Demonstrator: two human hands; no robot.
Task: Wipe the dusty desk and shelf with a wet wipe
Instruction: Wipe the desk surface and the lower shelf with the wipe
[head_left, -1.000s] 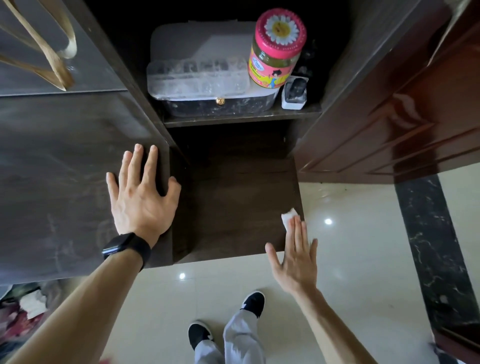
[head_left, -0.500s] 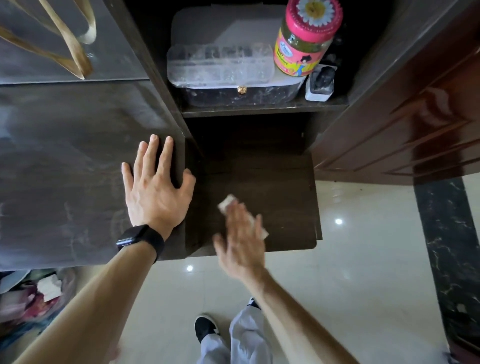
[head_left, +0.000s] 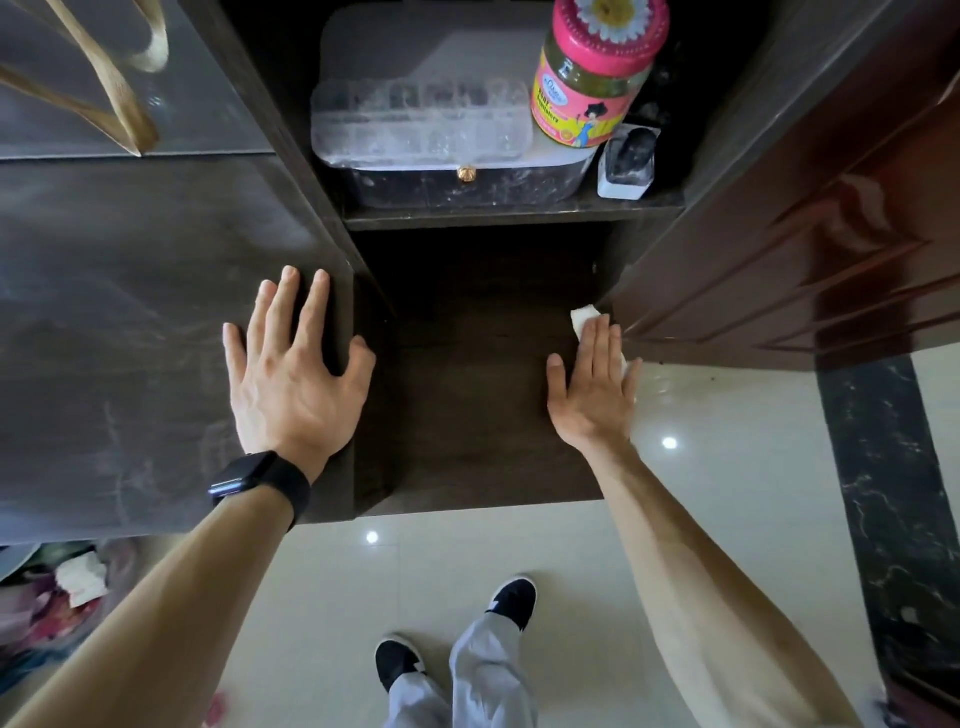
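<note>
A dark, dusty desk top (head_left: 130, 322) fills the left, streaked with wipe marks. My left hand (head_left: 293, 369) lies flat on its right edge, fingers spread, a black watch on the wrist. To the right and lower is a dark wooden shelf board (head_left: 478, 395). My right hand (head_left: 592, 384) presses flat on the board's right edge, over a white wet wipe (head_left: 584, 317) whose corner sticks out past the fingertips, beside the brown door.
An upper shelf (head_left: 509, 210) holds a clear plastic box (head_left: 421, 124), a pink-lidded jar (head_left: 592, 78) and a small white item (head_left: 626, 166). A glossy brown door (head_left: 810, 218) stands at the right. Pale floor tiles (head_left: 727, 493) and my shoes lie below; clutter (head_left: 57, 587) at lower left.
My right hand swept the wipe left across the lower shelf board, then back to its right edge and further in. The left hand stayed flat on the desk.
</note>
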